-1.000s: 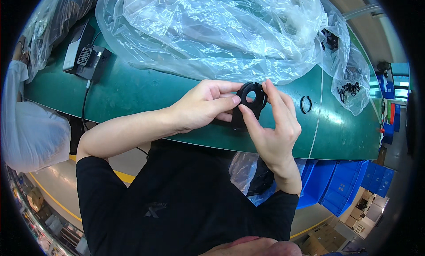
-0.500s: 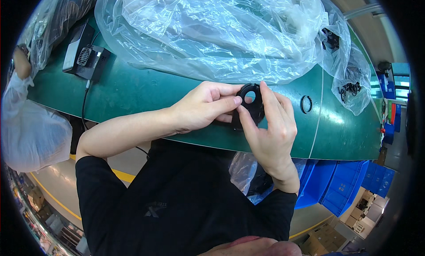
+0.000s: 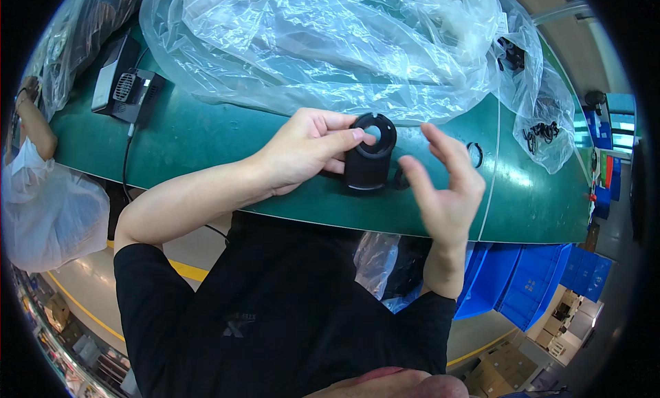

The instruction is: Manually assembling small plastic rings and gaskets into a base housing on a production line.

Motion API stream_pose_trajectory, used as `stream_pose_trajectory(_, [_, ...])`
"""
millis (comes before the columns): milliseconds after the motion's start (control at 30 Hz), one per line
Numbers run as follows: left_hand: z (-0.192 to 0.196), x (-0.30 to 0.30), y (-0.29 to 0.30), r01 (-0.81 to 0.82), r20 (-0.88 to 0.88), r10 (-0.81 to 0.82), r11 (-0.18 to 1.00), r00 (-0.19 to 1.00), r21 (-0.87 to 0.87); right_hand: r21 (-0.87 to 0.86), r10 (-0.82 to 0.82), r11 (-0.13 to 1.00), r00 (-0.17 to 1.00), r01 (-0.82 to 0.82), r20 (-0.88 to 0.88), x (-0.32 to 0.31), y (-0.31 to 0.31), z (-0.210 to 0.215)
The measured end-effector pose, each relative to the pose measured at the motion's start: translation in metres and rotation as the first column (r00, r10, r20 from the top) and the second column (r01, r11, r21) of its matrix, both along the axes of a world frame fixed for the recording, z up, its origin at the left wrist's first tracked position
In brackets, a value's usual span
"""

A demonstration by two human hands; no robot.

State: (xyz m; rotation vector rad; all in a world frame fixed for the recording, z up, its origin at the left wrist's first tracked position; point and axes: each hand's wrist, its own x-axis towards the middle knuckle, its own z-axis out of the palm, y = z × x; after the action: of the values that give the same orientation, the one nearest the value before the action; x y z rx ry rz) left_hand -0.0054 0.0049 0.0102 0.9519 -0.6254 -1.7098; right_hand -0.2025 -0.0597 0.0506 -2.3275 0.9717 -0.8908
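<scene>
My left hand (image 3: 313, 147) grips a black plastic housing (image 3: 366, 169) by its left side. The housing has a rounded top with a large round hole, and one of my fingertips shows through that opening. To its right my right hand (image 3: 450, 181) is off the housing, thumb and fingers spread with nothing between them. A thin black ring (image 3: 479, 154) lies on the green table (image 3: 302, 209), partly hidden behind my right fingers. Beside my right thumb is a small dark curved piece (image 3: 401, 180), too hidden to name.
A large clear plastic bag (image 3: 330, 61) spreads across the back of the table. At the right, another clear bag (image 3: 550, 140) contains small black rings. A black-and-grey device (image 3: 130, 88) with a cable stands at the left. Blue bins (image 3: 515, 284) stand below the right edge.
My right hand has let go of the black housing and moved right, its fingers spreading. The housing, still in my left hand, has shifted slightly left and turned more face-on.
</scene>
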Motion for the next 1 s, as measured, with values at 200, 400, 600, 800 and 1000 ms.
stream_pose_trajectory(200, [0.003, -0.001, -0.001, 0.016, 0.03, -0.016, 1.0, 0.999, 0.007, 0.265, 0.096, 0.964, 0.962, -0.026, -0.256, -0.026, -0.003, -0.001])
stream_pose_trajectory(400, [0.005, -0.003, -0.001, 0.035, 0.087, -0.035, 0.999, 0.996, 0.003, 0.182, 0.071, 0.983, 0.961, -0.022, -0.266, -0.021, 0.001, -0.01])
stream_pose_trajectory(600, [0.003, -0.003, 0.0, 0.049, 0.162, -0.047, 0.999, 0.986, -0.006, 0.252, 0.052, 0.968, 0.964, 0.016, -0.261, -0.018, 0.0, -0.006])
stream_pose_trajectory(800, [0.007, -0.003, 0.0, 0.057, 0.184, -0.057, 0.998, 0.981, 0.006, 0.754, -0.193, 0.643, 0.925, -0.133, 0.328, -0.028, -0.012, -0.011])
stream_pose_trajectory(1000, [0.003, -0.005, 0.003, 0.068, 0.208, -0.051, 0.995, 0.977, -0.075, 0.728, -0.108, 0.663, 0.941, -0.173, 0.321, -0.007, 0.001, -0.018])
